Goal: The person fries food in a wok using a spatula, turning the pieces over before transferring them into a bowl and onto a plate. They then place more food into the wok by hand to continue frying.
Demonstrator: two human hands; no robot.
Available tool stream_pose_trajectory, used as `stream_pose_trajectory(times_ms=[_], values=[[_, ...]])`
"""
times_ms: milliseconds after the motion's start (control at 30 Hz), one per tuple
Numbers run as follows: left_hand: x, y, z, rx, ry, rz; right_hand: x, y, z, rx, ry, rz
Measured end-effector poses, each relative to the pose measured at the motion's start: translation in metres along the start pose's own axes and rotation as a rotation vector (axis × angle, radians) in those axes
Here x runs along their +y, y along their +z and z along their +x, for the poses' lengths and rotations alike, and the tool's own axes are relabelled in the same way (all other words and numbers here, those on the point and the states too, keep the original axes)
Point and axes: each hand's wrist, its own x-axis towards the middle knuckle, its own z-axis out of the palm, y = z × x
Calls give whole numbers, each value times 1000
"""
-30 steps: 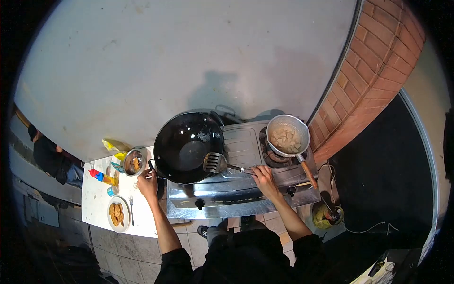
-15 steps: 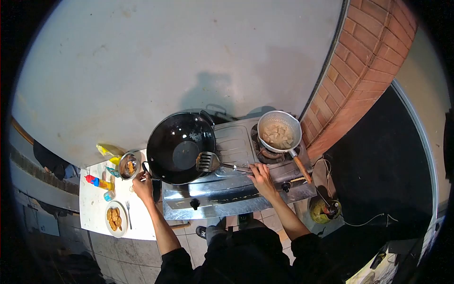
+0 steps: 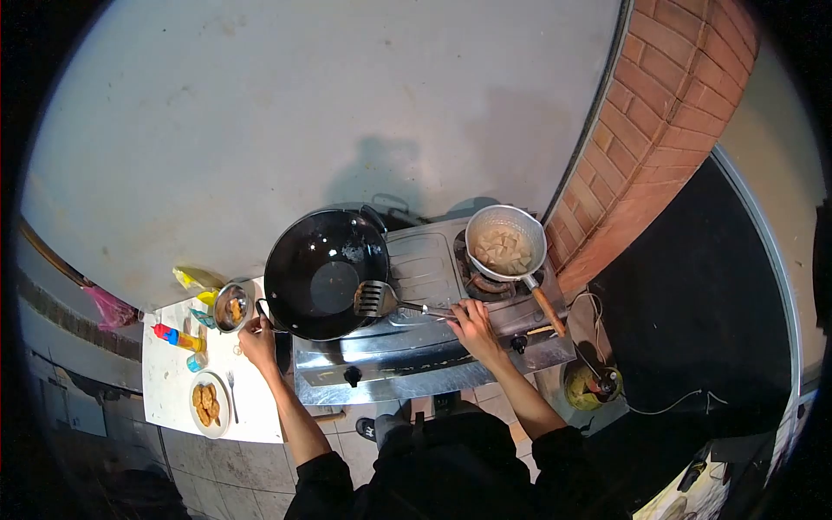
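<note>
My left hand grips the near handle of a black wok that sits on the left burner of a steel gas stove. My right hand holds the handle of a slotted metal spatula, whose blade rests at the wok's right rim. The wok holds only a dark film at its bottom. On the right burner stands a metal saucepan with pale food chunks and a wooden handle.
A white side table to the left carries a small metal bowl of fried pieces, a plate of fried pieces with a fork, a red-capped bottle and a yellow packet. A brick pillar rises at the right. A yellow gas cylinder sits on the floor.
The view has drifted, so everything sits a little lower-left in frame. Both hands keep their grips on the wok handle and spatula. A person at the far left edge has gone from view.
</note>
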Motion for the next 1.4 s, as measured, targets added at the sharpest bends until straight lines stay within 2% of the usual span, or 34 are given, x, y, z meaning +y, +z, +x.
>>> stream_pose_trajectory(times_ms=[367,567,767,800,867,933,1000,1100,1200,1267,1400], values=[[1,1,1,-4,-21,20,-9,-3,13,-40,8,81],[-10,4,3,-37,-5,-2,-13,-6,19,189,115,254],[-9,5,-5,1,47,-94,-25,-4,27,335,207,389],[-3,2,-9,-5,1,-111,-29,-5,32,322,195,403],[-7,2,-12,1,-43,-170,-45,-11,43,320,256,488],[-15,-1,-15,26,43,-186,-58,-10,55,307,229,503],[-8,-14,-23,-11,-32,-231,-72,-9,65,289,223,535],[-16,-28,-33,-43,0,-272,-107,-14,78,280,154,577],[-25,-41,-46,-122,-53,-382,-141,-2,81,255,71,621],[-39,-44,-59,-152,-3,-409,-167,10,79,229,51,676],[-74,-53,-82,-208,5,-445,-226,35,72,30,63,791]])
